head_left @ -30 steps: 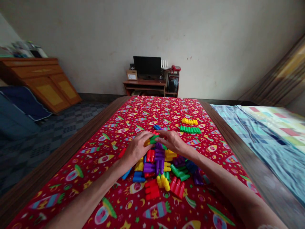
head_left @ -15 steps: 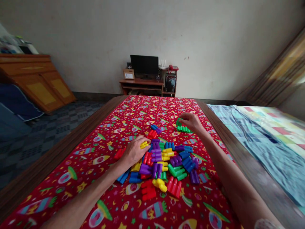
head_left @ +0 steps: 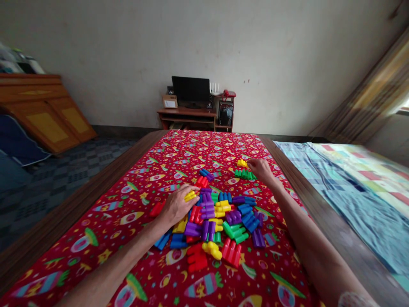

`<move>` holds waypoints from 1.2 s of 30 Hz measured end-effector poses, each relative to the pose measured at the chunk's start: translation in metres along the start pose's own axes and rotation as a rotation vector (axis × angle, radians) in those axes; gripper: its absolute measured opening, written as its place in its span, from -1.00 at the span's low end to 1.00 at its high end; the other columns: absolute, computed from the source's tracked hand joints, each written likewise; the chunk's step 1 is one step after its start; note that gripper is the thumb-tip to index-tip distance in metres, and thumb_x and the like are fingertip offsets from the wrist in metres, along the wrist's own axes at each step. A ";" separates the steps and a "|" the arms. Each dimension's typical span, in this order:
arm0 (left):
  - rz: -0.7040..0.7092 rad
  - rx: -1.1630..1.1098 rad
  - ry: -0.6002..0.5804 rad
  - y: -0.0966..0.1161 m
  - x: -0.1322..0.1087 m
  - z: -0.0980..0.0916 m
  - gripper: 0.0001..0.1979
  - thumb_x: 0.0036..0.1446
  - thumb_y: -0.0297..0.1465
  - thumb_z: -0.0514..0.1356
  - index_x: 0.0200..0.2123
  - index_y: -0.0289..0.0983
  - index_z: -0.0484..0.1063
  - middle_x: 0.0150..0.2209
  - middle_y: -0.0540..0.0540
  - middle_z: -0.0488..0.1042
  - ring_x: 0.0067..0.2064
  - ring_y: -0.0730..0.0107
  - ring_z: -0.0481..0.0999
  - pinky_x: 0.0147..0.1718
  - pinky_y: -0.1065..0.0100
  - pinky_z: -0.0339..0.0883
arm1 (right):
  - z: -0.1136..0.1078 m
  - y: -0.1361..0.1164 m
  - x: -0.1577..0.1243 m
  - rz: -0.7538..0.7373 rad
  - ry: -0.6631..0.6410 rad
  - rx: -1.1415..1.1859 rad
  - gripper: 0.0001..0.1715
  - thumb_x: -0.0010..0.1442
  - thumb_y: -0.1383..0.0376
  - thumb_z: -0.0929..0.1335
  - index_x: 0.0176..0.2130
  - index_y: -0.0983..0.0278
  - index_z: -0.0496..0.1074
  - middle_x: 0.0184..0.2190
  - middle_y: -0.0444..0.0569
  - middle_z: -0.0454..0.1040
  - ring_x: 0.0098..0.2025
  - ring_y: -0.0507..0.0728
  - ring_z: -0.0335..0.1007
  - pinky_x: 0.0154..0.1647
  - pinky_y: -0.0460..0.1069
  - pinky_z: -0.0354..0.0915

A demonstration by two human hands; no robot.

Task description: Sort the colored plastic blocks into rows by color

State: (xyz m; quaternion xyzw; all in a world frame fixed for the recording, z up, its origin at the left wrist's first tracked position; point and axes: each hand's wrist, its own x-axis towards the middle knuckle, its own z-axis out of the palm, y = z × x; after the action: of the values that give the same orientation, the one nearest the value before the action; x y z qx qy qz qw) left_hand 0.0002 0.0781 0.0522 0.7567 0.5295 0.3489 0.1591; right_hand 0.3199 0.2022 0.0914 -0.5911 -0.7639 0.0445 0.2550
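Note:
A yellow toy building block (head_left: 191,196) sits between the fingers and thumb of my left hand (head_left: 179,206), which rests at the left side of a heap of blocks. Farther out at the right, my right hand (head_left: 261,169) has its fingers pinched at the right end of another yellow block (head_left: 242,163). Just below that block lie green blocks (head_left: 243,174) in a row on the cloth. The heap mixes purple blocks (head_left: 193,229), blue blocks (head_left: 250,221), green blocks and red blocks (head_left: 231,252). My left hand hides part of its left edge.
A red patterned cloth (head_left: 204,285) covers the middle of the wooden table (head_left: 105,198). At the right lies a bed with a blue sheet (head_left: 354,213). A desk (head_left: 188,112) with a monitor (head_left: 191,91) stands at the far wall, and a wooden cabinet (head_left: 54,115) at the left.
The green block that my right hand held now lies with the other green one. A yellow block shows at my right fingertips. My left hand keeps its place at the heap; the view has shifted slightly.

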 end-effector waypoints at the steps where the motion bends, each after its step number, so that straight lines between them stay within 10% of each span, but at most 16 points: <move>1: -0.017 -0.011 0.019 0.001 0.000 -0.001 -0.72 0.10 -0.23 0.17 -0.14 -0.19 0.47 -0.16 -0.11 0.52 -0.12 0.20 0.52 -0.08 0.21 0.39 | -0.003 -0.004 0.000 -0.010 0.011 -0.012 -0.66 0.16 0.34 0.23 -0.33 0.35 0.59 -0.45 0.03 0.57 -0.36 0.12 0.47 -0.37 -0.09 0.19; 8: -0.137 -0.144 0.197 0.015 0.005 -0.014 -0.53 0.17 -0.14 0.08 0.10 -0.22 0.28 0.06 -0.18 0.43 0.15 0.13 0.37 0.12 0.16 0.26 | -0.017 -0.075 -0.026 -0.402 -0.071 0.196 -0.69 0.27 0.26 0.26 -0.15 0.33 0.55 -0.42 -0.02 0.56 -0.44 0.03 0.42 -0.38 -0.12 0.20; 13: -0.229 -0.430 0.098 0.035 -0.001 -0.011 -0.46 0.20 -0.09 0.06 0.20 -0.15 0.16 0.10 -0.16 0.39 0.19 0.16 0.33 0.05 0.24 0.33 | 0.002 -0.132 -0.061 -0.834 -0.120 0.343 -0.51 0.28 0.24 0.31 0.15 0.34 0.31 0.05 0.20 0.43 -0.03 0.19 0.42 -0.13 0.01 0.33; 24: -0.401 -0.979 0.118 0.056 -0.009 0.002 -0.40 -0.11 -0.04 0.37 -0.08 -0.24 0.33 -0.06 -0.13 0.47 -0.06 0.24 0.50 -0.16 0.35 0.40 | 0.006 -0.158 -0.084 -0.909 -0.051 -0.053 -0.72 0.30 0.34 0.27 0.00 0.37 0.32 -0.03 0.18 0.44 -0.07 0.21 0.38 -0.11 0.09 0.36; 30: -0.318 -0.889 0.139 0.057 -0.005 -0.003 -0.55 0.07 -0.15 0.26 -0.04 -0.22 0.28 -0.20 -0.04 0.46 -0.09 0.28 0.51 -0.06 0.23 0.41 | 0.005 -0.122 -0.047 -0.791 0.067 0.048 -0.64 0.27 0.39 0.27 0.06 0.37 0.34 -0.06 0.17 0.48 -0.03 0.21 0.39 -0.04 0.11 0.36; 36: -0.072 -0.413 0.156 0.024 -0.001 -0.002 -0.67 0.18 -0.29 0.09 0.00 -0.24 0.28 -0.21 -0.09 0.44 -0.13 0.29 0.50 -0.11 0.22 0.43 | -0.010 -0.011 0.009 -0.181 0.208 0.093 -0.43 0.06 0.41 0.34 0.10 0.33 0.41 -0.15 0.10 0.58 -0.18 0.21 0.51 -0.13 0.07 0.40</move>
State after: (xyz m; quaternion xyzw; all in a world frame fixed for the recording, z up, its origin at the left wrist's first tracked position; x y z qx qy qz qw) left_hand 0.0153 0.0673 0.0677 0.6593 0.4842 0.5015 0.2817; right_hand 0.3129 0.2052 0.1070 -0.5089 -0.7806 -0.0048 0.3628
